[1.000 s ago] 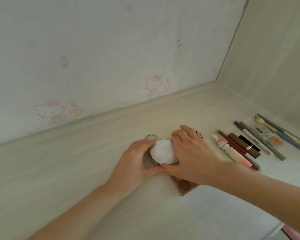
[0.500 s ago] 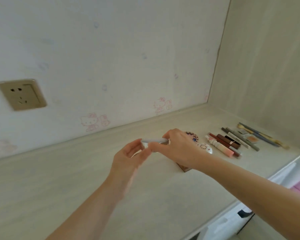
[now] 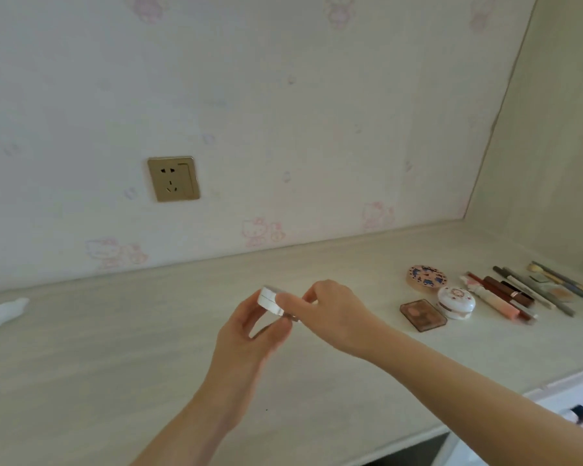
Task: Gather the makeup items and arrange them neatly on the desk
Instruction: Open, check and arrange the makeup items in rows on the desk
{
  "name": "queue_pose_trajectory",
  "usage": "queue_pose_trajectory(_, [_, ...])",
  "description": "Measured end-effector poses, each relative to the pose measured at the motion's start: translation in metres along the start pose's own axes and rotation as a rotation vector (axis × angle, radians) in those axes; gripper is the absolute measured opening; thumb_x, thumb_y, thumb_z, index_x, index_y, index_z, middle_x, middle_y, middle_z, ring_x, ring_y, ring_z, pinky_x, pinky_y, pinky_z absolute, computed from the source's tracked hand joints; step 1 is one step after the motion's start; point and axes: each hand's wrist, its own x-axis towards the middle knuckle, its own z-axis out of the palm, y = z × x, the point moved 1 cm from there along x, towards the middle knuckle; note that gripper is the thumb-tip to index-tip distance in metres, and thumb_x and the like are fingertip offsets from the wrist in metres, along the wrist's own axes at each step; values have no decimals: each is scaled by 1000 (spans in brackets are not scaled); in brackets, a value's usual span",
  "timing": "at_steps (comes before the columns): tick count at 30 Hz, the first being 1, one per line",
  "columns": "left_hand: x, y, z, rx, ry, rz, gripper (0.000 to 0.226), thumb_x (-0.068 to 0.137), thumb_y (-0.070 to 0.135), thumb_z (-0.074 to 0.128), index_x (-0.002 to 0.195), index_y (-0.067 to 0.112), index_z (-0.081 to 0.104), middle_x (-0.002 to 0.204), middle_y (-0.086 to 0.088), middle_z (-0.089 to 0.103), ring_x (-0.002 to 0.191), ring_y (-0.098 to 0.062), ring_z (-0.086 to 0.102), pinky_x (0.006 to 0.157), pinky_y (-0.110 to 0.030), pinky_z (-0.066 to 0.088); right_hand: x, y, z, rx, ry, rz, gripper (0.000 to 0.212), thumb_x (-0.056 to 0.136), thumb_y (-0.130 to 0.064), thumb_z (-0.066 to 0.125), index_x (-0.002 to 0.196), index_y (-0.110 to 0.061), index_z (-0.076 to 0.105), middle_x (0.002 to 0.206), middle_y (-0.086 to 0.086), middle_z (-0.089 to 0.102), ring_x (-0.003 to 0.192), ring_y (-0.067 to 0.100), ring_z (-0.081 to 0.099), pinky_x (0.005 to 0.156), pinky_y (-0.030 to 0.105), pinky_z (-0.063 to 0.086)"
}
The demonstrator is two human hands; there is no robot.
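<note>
Both hands' grip holds the white compact above the desk

We count two hands in view, a left hand and a right hand, with one white round compact between them. On the desk we get three more cases: one flat patterned round compact, one domed white compact and one brown square palette. Then there's the row of sticks and pencils, roughly nine or ten, but they overlap so we can't pin the number down. One gold wall socket, one white thing at the far left edge, can't tell what it is.
</note>
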Motion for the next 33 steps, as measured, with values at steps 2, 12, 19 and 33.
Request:
queue_pose_trajectory(2, [-9,1,-7,117,68,36,47,79,23,79,123,28,61,124,9,64,114,-11,62,103,-40,43,-5,-5,11,12,-42,-25,80,73,-73,42,94,1,68,86,10,69,79,23,65,76,41,53])
queue_pose_trajectory(12, [-15,-9,-56,14,242,57,66,61,27,83,121,22,58,114,-10,69,99,-30,69,91,-46,53,-6,-3,71,358,-137,-319,42,97,-47,39,135,-31,45,132,-17,49,116,-4,50,94,16,42])
queue_pose_trajectory(19, [7,-12,-60,43,217,96,48,76,26,75,120,13,62,116,-7,69,105,-25,67,95,-43,51,22,4,86,447,-56,-340,34,98,-39,42,128,-27,54,123,-15,56,108,-4,55,84,7,44])
queue_pose_trajectory(33, [35,-17,-79,132,204,187,64,63,27,77,125,22,62,115,2,70,101,-23,69,98,-48,48,54,16,109,449,36,-607,39,101,-37,37,138,-43,43,134,-20,49,118,6,54,96,22,45])
